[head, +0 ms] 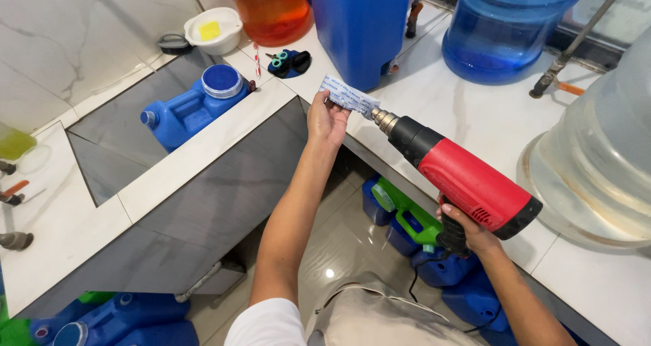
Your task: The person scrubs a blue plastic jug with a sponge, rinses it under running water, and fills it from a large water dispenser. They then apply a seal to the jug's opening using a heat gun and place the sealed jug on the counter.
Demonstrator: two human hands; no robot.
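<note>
Left hand (327, 121) pinches a thin printed strip (348, 96) over the table (468, 115) edge; right hand (468, 232), fingers wrapped tight on the red heat gun (464, 180), nozzle touching the strip.

The left hand (327, 121) pinches a small white-and-blue printed strip (348, 96) above the white tiled counter (468, 115). The right hand (466, 229) grips a red and black heat gun (456, 173), its metal nozzle (384, 120) touching the strip's end. A blue jerrycan (192, 108) lies in the grey recess to the left.
</note>
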